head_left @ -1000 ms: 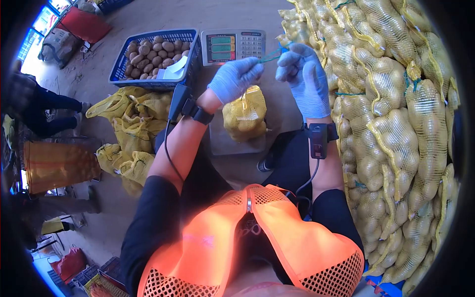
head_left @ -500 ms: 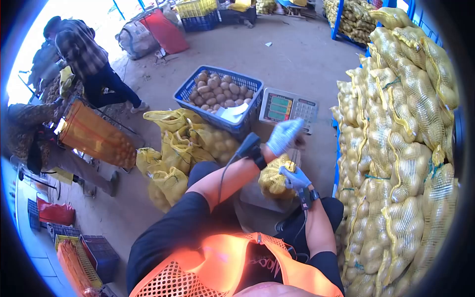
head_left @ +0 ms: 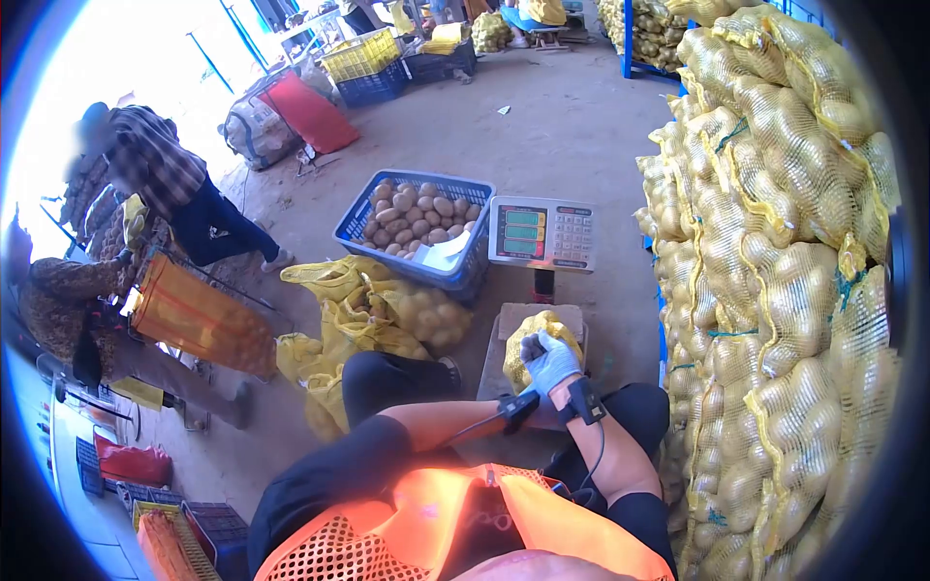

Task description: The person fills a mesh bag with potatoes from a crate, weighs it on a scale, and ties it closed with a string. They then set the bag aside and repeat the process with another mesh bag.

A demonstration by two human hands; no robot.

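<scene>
A yellow mesh bag of potatoes (head_left: 518, 363), bulging and round, rests on the platform of the scale in front of me. My right hand (head_left: 552, 364), in a pale glove, is closed at the bag's near top side, its fingers curled over the gathered mesh. My left forearm crosses from the left to my right wrist. Most of my left hand (head_left: 529, 390) is hidden behind the right hand and wrist, so its fingers do not show. The scale's display panel (head_left: 544, 232), with green screens and a keypad, stands just beyond the bag.
A blue crate (head_left: 465, 271) of potatoes with a white paper stands left of the display. Filled yellow mesh bags (head_left: 426, 312) lie beside my knee. Stacked potato bags (head_left: 775, 320) wall the right side. Two people at left handle an orange mesh sack (head_left: 203, 315).
My left hand has come down from near the display to beside my right wrist. My right hand has shifted left over the bag. The camera view has turned slightly.
</scene>
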